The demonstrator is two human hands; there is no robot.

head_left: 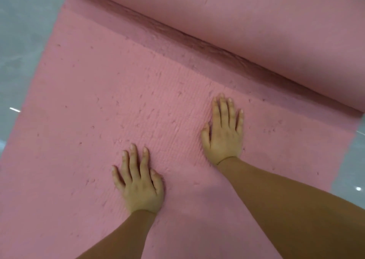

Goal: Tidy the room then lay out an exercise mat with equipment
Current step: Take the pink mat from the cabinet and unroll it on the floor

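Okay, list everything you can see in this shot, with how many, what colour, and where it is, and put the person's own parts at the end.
mat: one, pink, spread flat on the floor across most of the view, surface nicked and ribbed.
roll: one, pink, the part of the mat not yet unrolled, lying across the top right.
floor: one, grey and glossy, showing at the left edge and the right edge of the mat.
bracelet: one, thin, at the right wrist.
left hand: one, palm down on the mat, fingers straight, lower centre.
right hand: one, palm down on the mat, fingers straight, nearer the roll but apart from it.
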